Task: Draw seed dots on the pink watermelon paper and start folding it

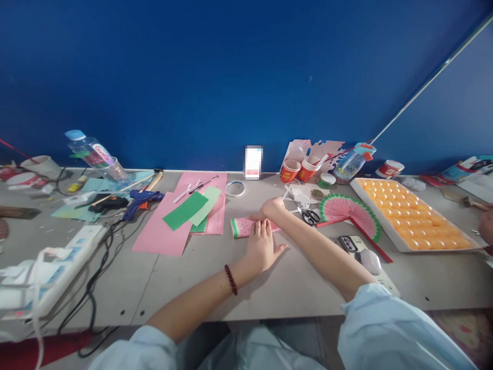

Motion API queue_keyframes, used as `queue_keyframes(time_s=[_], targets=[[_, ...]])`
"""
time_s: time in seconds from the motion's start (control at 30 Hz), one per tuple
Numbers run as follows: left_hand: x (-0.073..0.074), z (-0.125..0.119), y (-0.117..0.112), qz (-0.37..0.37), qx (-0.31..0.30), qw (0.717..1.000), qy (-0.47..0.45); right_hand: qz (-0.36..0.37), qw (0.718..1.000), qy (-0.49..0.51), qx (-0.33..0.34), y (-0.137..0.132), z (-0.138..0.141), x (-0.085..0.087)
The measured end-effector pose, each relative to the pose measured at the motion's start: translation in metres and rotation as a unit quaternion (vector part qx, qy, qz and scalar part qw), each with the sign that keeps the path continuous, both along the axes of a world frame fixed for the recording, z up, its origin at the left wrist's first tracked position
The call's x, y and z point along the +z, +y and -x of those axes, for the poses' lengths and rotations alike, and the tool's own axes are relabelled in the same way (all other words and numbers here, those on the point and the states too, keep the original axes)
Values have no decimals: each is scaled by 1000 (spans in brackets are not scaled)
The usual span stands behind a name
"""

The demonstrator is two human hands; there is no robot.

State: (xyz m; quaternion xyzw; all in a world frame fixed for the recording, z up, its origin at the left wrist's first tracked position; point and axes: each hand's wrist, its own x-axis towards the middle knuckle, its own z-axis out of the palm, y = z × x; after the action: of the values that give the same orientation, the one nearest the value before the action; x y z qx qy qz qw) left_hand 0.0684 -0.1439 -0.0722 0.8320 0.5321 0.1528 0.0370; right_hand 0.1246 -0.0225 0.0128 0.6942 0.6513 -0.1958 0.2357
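Observation:
A folded pink paper strip (241, 227) with dark seed-like marks and a green-and-white end lies on the table in front of me. My left hand (264, 246) rests flat across it, fingers together and thumb spread out to the right. My right hand (272, 207) is curled at the strip's far edge, crossing just beyond the left fingertips. Its fingers are partly hidden, but they seem to pinch the paper. To the right lies an opened watermelon-patterned paper fan (339, 208) with red sticks. Black-handled scissors (310, 217) lie between it and my right forearm.
Green paper (186, 210) and pink sheets (162, 231) lie left, near a blue glue gun (140, 201), cables and a power strip (73, 262). A tape roll (235, 189), red paper cups (290, 170), a phone (348, 243) and a tray of orange balls (475, 245) also occupy the table.

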Motion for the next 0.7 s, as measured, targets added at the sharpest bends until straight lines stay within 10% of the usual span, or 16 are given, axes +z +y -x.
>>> queue_keyframes(time_s=[0.7], targets=[[16,20,-14,88,-81,991,-57,20,999,-15,28,-6,1,8]])
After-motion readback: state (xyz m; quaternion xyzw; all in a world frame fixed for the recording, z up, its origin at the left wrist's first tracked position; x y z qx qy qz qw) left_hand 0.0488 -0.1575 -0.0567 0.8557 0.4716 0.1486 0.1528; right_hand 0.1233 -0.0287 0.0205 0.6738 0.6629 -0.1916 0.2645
